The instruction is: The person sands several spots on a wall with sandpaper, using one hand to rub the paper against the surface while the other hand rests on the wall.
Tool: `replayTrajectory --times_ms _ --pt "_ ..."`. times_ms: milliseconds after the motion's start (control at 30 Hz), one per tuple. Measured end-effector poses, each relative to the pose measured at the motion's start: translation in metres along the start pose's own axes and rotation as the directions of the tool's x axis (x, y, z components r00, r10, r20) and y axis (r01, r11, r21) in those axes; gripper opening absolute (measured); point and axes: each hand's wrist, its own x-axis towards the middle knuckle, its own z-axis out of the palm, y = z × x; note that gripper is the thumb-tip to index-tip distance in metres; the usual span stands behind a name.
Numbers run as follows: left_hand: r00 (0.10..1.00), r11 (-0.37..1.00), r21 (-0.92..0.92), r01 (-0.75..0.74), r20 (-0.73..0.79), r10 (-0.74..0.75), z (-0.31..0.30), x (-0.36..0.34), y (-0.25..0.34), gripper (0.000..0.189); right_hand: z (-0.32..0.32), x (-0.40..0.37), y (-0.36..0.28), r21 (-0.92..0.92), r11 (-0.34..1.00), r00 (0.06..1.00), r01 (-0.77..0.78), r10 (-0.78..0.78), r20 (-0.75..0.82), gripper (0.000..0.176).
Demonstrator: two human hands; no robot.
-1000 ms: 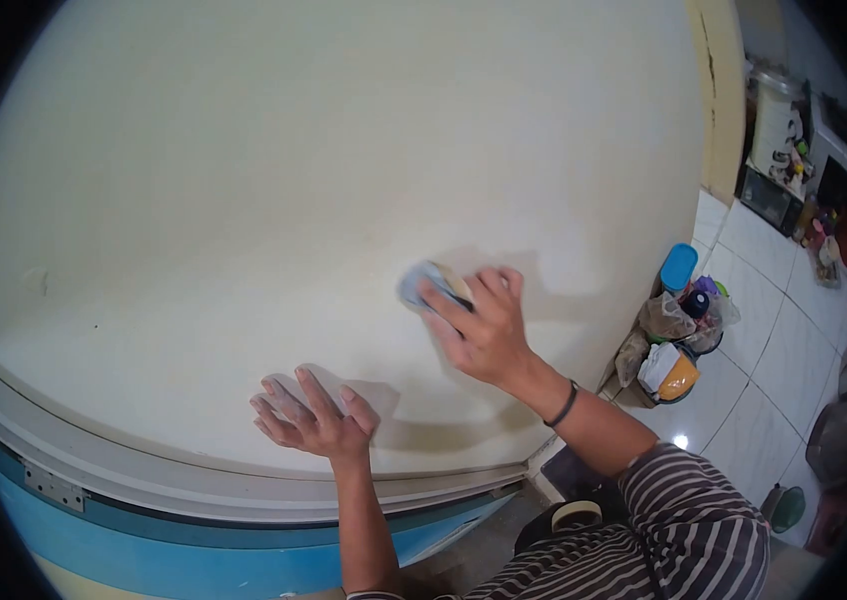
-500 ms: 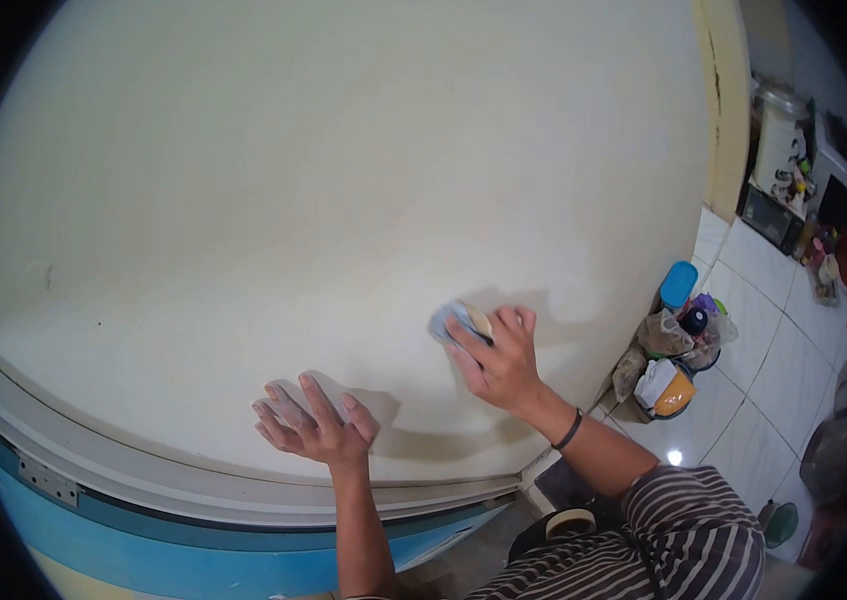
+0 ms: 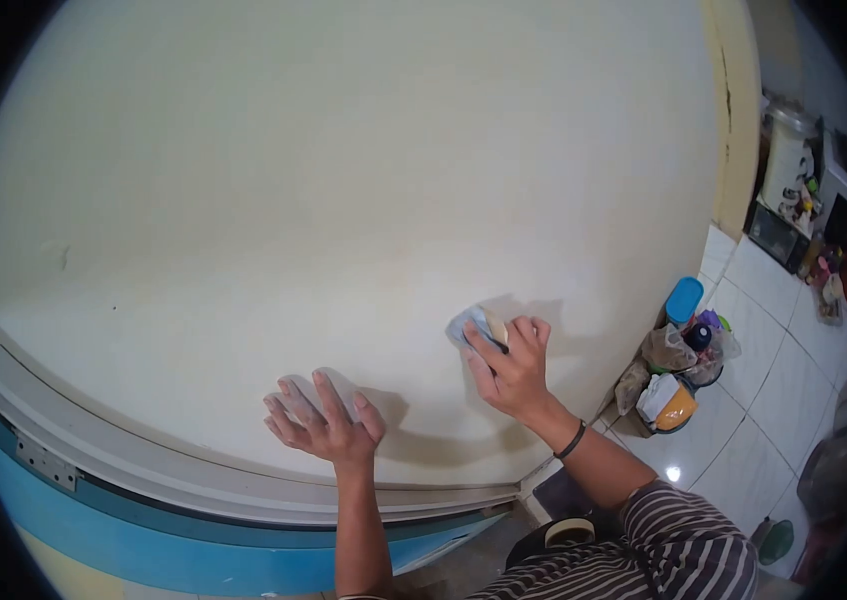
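A broad pale wall fills most of the view. My right hand presses a small grey-blue pad with a cream-coloured part against it, fingers bent around the pad. To the lower left, my left hand rests on the wall with its fingers spread and nothing in it. Whitish dust covers its fingers. A dark band circles my right wrist.
A blue door with a metal hinge lies along the lower left, beside the frame. On the tiled floor at the right stand bagged goods and a blue-lidded container. A green object is lower right.
In the view, both hands have shifted slightly right, my right hand with the pad also slightly down. The wall marks and floor items have shifted too, so the camera has moved.
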Motion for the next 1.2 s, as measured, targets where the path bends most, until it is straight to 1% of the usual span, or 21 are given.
replayTrajectory --times_ms 100,200,300,367,400,467,567,633,733,833,867,933,1033,1133,1200 --pt "1.000 1.000 -0.018 -0.001 -0.005 0.001 0.002 0.000 0.002 0.055 -0.001 0.046 -0.010 0.023 1.000 0.999 0.021 -0.020 -0.041 0.041" --pt "1.000 1.000 -0.013 0.000 0.000 0.000 0.002 -0.001 0.001 0.054 0.002 0.064 -0.015 0.021 0.999 0.996 0.041 -0.039 -0.078 0.040" --pt "1.000 1.000 -0.006 0.000 0.011 0.000 0.000 -0.002 0.000 0.055 0.007 0.022 -0.006 0.029 0.999 0.998 0.026 -0.024 -0.056 0.043" --pt "1.000 1.000 -0.004 -0.007 0.007 0.007 0.001 -0.001 0.000 0.055 0.011 -0.008 -0.005 0.026 1.000 1.000 0.003 -0.002 -0.020 0.043" --pt "1.000 1.000 -0.003 -0.004 0.002 0.004 0.001 -0.001 0.000 0.055 0.007 -0.007 -0.009 0.021 1.000 1.000 -0.014 0.014 -0.004 0.042" --pt "1.000 1.000 -0.010 -0.007 -0.001 0.007 0.002 -0.002 0.000 0.056 0.011 0.006 -0.013 0.039 0.999 0.999 0.000 0.002 -0.047 0.042" --pt "1.000 1.000 -0.012 -0.005 0.010 0.005 0.000 -0.001 0.000 0.056 0.005 0.052 -0.025 0.036 0.999 0.996 0.010 -0.007 -0.087 0.043" --pt "1.000 1.000 -0.018 -0.001 0.009 0.001 0.001 -0.001 0.000 0.055 0.007 0.062 -0.024 0.030 0.999 0.994 0.031 -0.027 -0.109 0.043" --pt "1.000 1.000 -0.018 -0.005 0.007 0.005 0.000 -0.003 0.000 0.055 0.010 0.025 -0.011 0.039 0.999 0.996 0.020 -0.016 -0.093 0.043" --pt "1.000 1.000 -0.015 -0.009 -0.009 0.009 0.002 -0.001 -0.001 0.055 0.007 -0.009 -0.011 0.017 0.999 0.999 -0.051 0.051 -0.015 0.044" --pt "1.000 1.000 -0.017 -0.016 -0.010 0.015 0.002 -0.001 -0.001 0.055 0.012 -0.011 -0.005 0.010 0.999 0.998 -0.035 0.036 -0.044 0.044" --pt "1.000 1.000 -0.015 -0.009 0.004 0.009 0.000 -0.001 -0.001 0.055 0.010 0.022 -0.013 -0.010 1.000 0.995 -0.028 0.026 -0.096 0.045" --pt "1.000 1.000 -0.022 -0.007 0.001 0.007 0.001 -0.001 0.000 0.055 0.013 0.067 -0.018 0.016 1.000 0.983 0.006 -0.003 -0.184 0.045" --pt "1.000 1.000 -0.019 -0.003 0.007 0.003 0.000 -0.001 0.001 0.055 0.018 0.040 -0.014 0.010 1.000 0.983 0.018 -0.015 -0.182 0.046" --pt "1.000 1.000 -0.010 -0.004 0.011 0.004 0.000 -0.001 0.000 0.055 0.020 -0.015 -0.020 0.001 1.000 0.997 -0.006 0.006 -0.076 0.046"
